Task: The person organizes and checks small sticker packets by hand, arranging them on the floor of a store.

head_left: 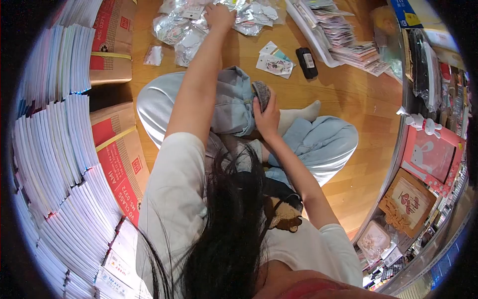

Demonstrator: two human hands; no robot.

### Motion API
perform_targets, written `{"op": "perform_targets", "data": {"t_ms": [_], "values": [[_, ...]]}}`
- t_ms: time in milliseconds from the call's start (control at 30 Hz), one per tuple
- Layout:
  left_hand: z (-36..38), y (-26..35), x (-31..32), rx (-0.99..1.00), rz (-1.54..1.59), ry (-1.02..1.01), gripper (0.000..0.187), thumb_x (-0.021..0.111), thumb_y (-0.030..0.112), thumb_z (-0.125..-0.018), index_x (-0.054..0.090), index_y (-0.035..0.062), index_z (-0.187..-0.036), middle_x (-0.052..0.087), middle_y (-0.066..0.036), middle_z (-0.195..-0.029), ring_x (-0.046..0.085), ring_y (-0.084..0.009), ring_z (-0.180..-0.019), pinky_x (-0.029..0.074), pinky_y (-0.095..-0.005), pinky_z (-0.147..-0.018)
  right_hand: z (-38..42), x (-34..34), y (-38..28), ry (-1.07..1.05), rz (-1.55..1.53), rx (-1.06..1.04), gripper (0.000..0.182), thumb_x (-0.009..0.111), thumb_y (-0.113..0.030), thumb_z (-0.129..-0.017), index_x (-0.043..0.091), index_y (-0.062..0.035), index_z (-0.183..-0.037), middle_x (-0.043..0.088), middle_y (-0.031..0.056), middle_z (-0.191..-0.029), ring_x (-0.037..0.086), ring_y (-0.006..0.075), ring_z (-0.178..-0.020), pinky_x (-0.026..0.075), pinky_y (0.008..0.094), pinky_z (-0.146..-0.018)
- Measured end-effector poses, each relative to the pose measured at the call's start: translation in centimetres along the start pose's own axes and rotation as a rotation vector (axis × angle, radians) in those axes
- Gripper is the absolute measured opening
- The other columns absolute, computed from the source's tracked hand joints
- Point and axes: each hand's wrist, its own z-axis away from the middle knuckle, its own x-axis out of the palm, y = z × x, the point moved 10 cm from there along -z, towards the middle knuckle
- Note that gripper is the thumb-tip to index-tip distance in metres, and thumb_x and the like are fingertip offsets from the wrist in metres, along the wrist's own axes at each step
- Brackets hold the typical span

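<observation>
My left hand (219,17) reaches far forward over a pile of clear plastic bags (186,42) holding small printed paper pieces. Its fingers look apart and rest on or just above the bags. Close to my bent leg, my right hand (267,115) is closed around a dark grey, fabric-like rounded thing (261,92); its kind is not clear. On the floor ahead of that hand lie a few printed cards (275,65) in clear sleeves. A black object with a white label (306,63) sits beside them.
To the right, a white tray (314,35) stands by stacks of packets (343,37). Cartons (119,154) and tall stacks of thin booklets (59,149) line my left side. A shelf with a pink bunny frame (430,154) runs along the right. A small packet (153,56) lies near my knee.
</observation>
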Motion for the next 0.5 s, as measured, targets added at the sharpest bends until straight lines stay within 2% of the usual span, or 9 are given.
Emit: {"op": "perform_targets", "data": {"t_ms": [33, 133, 233, 300, 333, 367, 467, 500], "values": [[0.1, -0.1, -0.4, 0.014, 0.069, 0.025, 0.064, 0.066, 0.045, -0.071, 0.052, -0.0066, -0.106, 0.050, -0.023, -0.111, 0.052, -0.0343, -0.102, 0.045, -0.0428, -0.082, 0.0, 0.1, -0.2, -0.002, 0.021, -0.006, 0.049, 0.054, -0.030, -0.083, 0.039, -0.0035, -0.121, 0.050, 0.0214, -0.110, 0.052, 0.0399, -0.095, 0.043, 0.0445, -0.078], [-0.4, -1.3, -1.2, -0.031, 0.141, -0.009, 0.055, 0.067, 0.042, -0.071, 0.056, -0.0030, -0.101, 0.056, -0.019, -0.103, 0.057, -0.0314, -0.093, 0.046, -0.0391, -0.079, 0.1, 0.1, 0.0, -0.004, 0.064, 0.008, 0.049, 0.054, -0.031, -0.082, 0.039, -0.0043, -0.121, 0.051, 0.0201, -0.110, 0.053, 0.0390, -0.095, 0.044, 0.0445, -0.076], [-2.0, -3.0, 1.4, 0.052, 0.558, -0.213, 0.038, 0.065, 0.033, -0.073, 0.059, 0.0009, -0.093, 0.062, -0.011, -0.087, 0.059, -0.0223, -0.077, 0.046, -0.0316, -0.069, 0.2, 0.3, 0.3, 0.000, 0.045, 0.016, 0.050, 0.054, -0.032, -0.082, 0.039, -0.0050, -0.122, 0.051, 0.0202, -0.110, 0.052, 0.0391, -0.097, 0.044, 0.0445, -0.077], [-1.5, -3.5, 0.8, 0.088, 0.879, -0.208, 0.028, 0.062, 0.027, -0.076, 0.058, 0.0021, -0.088, 0.061, -0.006, -0.079, 0.056, -0.0163, -0.069, 0.044, -0.0279, -0.064, 0.1, 0.3, 0.5, -0.002, 0.011, 0.032, 0.052, 0.052, -0.035, -0.083, 0.039, -0.0037, -0.122, 0.051, 0.0209, -0.111, 0.052, 0.0390, -0.099, 0.043, 0.0436, -0.079], [-0.4, -2.7, -1.8, 0.108, 1.041, -0.207, 0.024, 0.061, 0.024, -0.077, 0.058, 0.0027, -0.085, 0.061, -0.003, -0.075, 0.054, -0.0132, -0.064, 0.043, -0.0260, -0.062, 0.2, 0.3, 0.6, -0.006, -0.006, 0.049, 0.053, 0.051, -0.037, -0.084, 0.040, -0.0021, -0.122, 0.052, 0.0214, -0.111, 0.052, 0.0387, -0.100, 0.043, 0.0426, -0.080], [1.2, -2.6, -3.5, 0.037, 1.086, -0.244, 0.018, 0.059, 0.021, -0.079, 0.057, 0.0035, -0.084, 0.057, 0.000, -0.075, 0.049, -0.0077, -0.065, 0.040, -0.0232, -0.059, 0.2, 0.3, 0.8, -0.012, -0.021, 0.066, 0.054, 0.049, -0.040, -0.085, 0.040, -0.0005, -0.122, 0.052, 0.0220, -0.112, 0.052, 0.0384, -0.102, 0.042, 0.0417, -0.082], [8.2, -1.6, -9.9, -0.097, 1.482, -0.387, 0.017, 0.060, 0.020, -0.079, 0.057, 0.0051, -0.085, 0.056, 0.000, -0.081, 0.051, -0.0088, -0.069, 0.041, -0.0237, -0.060, 0.4, 1.2, 5.5, 0.003, -0.365, 0.261, 0.061, 0.043, -0.047, -0.088, 0.042, 0.0062, -0.118, 0.052, 0.0217, -0.113, 0.053, 0.0327, -0.102, 0.039, 0.0386, -0.087], [9.9, -1.8, -9.8, -0.153, 1.574, -0.353, 0.026, 0.058, 0.020, -0.078, 0.058, 0.0030, -0.098, 0.059, -0.002, -0.098, 0.057, -0.0145, -0.082, 0.044, -0.0240, -0.066, 0.1, -0.6, 3.8, -0.032, -0.515, 0.329, 0.066, 0.038, -0.051, -0.090, 0.045, 0.0086, -0.115, 0.052, 0.0185, -0.113, 0.053, 0.0253, -0.100, 0.037, 0.0354, -0.091]]}}
